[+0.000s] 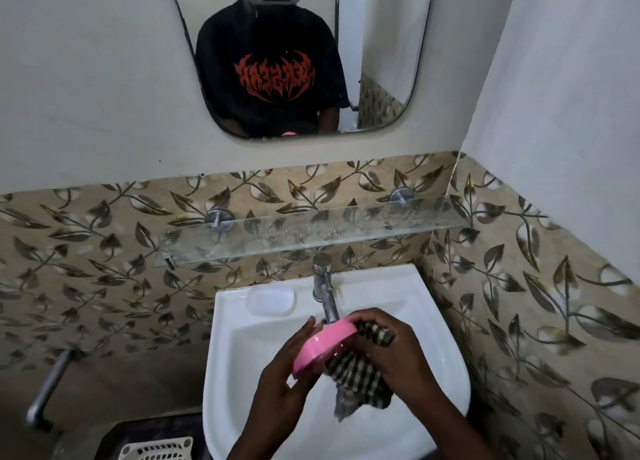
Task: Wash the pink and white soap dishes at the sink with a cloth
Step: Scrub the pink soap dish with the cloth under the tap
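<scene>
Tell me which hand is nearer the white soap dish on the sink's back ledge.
Left. The left hand, holding the pink soap dish, sits just below the white soap dish; the right hand, gripping the checked cloth, is farther right.

round pink plastic soap dish [323,347] tilted on edge, gripped by left hand [280,381] | checked cloth [360,376] pressed against it by right hand [398,348] | above white ceramic sink [239,342] | white soap dish [270,299] set on sink ledge beside chrome tap [323,288]

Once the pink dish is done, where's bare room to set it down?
The glass shelf above the tap looks bare end to end. The sink ledge right of the tap is free; left of it sits the white soap dish. The basin centre is crowded by both hands and cloth.
</scene>
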